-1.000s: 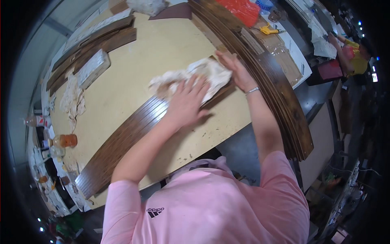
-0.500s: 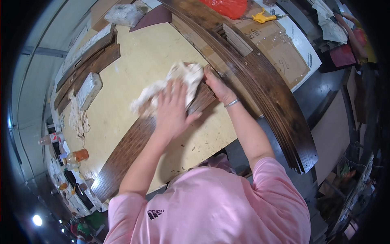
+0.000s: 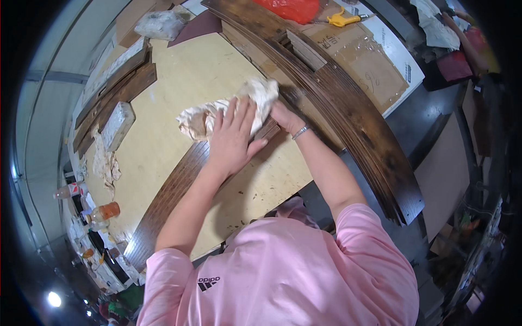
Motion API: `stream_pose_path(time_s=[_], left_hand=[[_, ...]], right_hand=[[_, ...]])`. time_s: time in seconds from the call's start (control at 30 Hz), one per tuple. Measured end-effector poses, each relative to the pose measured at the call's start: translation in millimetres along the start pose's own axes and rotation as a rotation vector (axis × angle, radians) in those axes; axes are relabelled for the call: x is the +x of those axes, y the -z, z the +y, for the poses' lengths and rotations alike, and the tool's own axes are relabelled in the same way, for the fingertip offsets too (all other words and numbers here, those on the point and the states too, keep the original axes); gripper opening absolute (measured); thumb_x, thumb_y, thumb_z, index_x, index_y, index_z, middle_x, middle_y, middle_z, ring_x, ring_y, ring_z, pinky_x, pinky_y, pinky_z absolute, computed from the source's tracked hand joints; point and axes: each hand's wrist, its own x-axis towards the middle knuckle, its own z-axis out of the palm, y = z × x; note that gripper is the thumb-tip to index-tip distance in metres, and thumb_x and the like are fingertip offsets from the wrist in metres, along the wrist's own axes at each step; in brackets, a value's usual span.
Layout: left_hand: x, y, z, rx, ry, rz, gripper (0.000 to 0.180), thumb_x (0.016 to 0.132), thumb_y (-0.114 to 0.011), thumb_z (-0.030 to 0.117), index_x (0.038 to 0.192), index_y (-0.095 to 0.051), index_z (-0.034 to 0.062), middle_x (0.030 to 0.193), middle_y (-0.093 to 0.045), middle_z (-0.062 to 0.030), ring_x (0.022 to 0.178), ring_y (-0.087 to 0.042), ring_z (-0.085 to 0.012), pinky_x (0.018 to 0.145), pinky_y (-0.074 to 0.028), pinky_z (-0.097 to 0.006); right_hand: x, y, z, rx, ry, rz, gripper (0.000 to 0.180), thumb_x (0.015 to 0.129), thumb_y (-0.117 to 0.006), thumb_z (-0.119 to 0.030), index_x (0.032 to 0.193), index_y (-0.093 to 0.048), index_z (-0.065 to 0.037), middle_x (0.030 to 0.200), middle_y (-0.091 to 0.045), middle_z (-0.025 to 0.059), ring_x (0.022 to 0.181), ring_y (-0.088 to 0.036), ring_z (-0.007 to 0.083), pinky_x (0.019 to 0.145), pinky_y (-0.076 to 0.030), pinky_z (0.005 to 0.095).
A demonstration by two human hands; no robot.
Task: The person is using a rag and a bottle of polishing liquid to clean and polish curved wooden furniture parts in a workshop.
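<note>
My counter (image 3: 182, 65) has a long brown board (image 3: 173, 190) on it, cloth (image 3: 198, 119) bunched near its far end. Left hand (image 3: 232, 138) flat on the cloth; can't tell if my right hand (image 3: 285, 117) is gripping the board. Clear bottle (image 3: 105, 212) off left, orange stuff inside.

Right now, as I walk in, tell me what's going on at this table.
The person in pink has the left hand spread on a crumpled cream cloth, which lies over the far part of a long brown board on the table. The right hand is at the board's far end, beside the cloth, its grip partly hidden. To the right lies a stack of dark boards.
</note>
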Motion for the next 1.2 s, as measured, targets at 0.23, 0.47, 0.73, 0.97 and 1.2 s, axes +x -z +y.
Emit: stream_pose_path(time_s=[0.23, 0.47, 0.73, 0.97, 1.2], left_hand=[[-77.2, -4.5, 4.0, 0.054, -0.025, -0.233, 0.075, 0.081, -0.069, 0.018, 0.146, -0.036, 0.0021, 0.155, -0.033, -0.0160, 0.144, -0.026, -0.0383, 0.112, -0.024, -0.060], [-65.4, -5.9, 17.3, -0.015, -0.045, -0.214, 0.076, 0.080, -0.065, 0.011, 0.148, -0.033, 0.0011, 0.155, -0.032, -0.0166, 0.147, -0.022, -0.0367, 0.117, -0.017, -0.057], [-142.7, -7.8, -52.8, -0.105, 0.265, -0.033, 0.063, 0.102, -0.035, 0.038, 0.150, -0.027, -0.0027, 0.159, -0.023, -0.0183, 0.148, -0.016, -0.0381, 0.118, -0.008, -0.056], [-116.3, -8.4, -31.8, 0.010, 0.275, -0.072, 0.062, 0.096, -0.044, 0.025, 0.149, -0.028, -0.0026, 0.161, -0.020, -0.0162, 0.149, -0.015, -0.0361, 0.118, -0.010, -0.056], [-115.1, -8.1, -37.4, 0.046, 0.274, -0.106, 0.068, 0.097, -0.044, 0.027, 0.153, -0.019, -0.0005, 0.161, -0.018, -0.0161, 0.150, -0.013, -0.0364, 0.118, -0.010, -0.057]], right_hand=[[11.9, -9.2, 9.2, -0.053, -0.083, -0.145, 0.039, 0.104, -0.039, -0.022, 0.138, -0.051, -0.005, 0.133, -0.058, 0.0070, 0.119, -0.053, 0.0139, 0.103, -0.042, 0.0297], [13.1, 6.6, 21.7, -0.161, 0.392, -0.342, 0.054, 0.105, -0.039, -0.044, 0.149, -0.039, -0.012, 0.152, -0.039, 0.0098, 0.139, -0.039, 0.0207, 0.115, -0.030, 0.0337], [-29.1, 0.3, -36.2, -0.096, 0.084, -0.253, 0.077, 0.103, -0.025, -0.057, 0.155, -0.014, -0.001, 0.163, -0.011, 0.0124, 0.151, -0.009, 0.0233, 0.121, -0.013, 0.0323], [-26.2, 6.7, -34.2, -0.139, 0.028, -0.240, 0.074, 0.103, -0.025, -0.052, 0.154, -0.011, 0.000, 0.163, -0.003, 0.0157, 0.151, -0.001, 0.0245, 0.122, -0.008, 0.0347], [-17.2, 10.8, -23.2, -0.073, 0.078, -0.240, 0.076, 0.104, -0.022, -0.056, 0.155, -0.011, -0.001, 0.163, -0.008, 0.0127, 0.151, -0.006, 0.0225, 0.122, -0.010, 0.0334]])
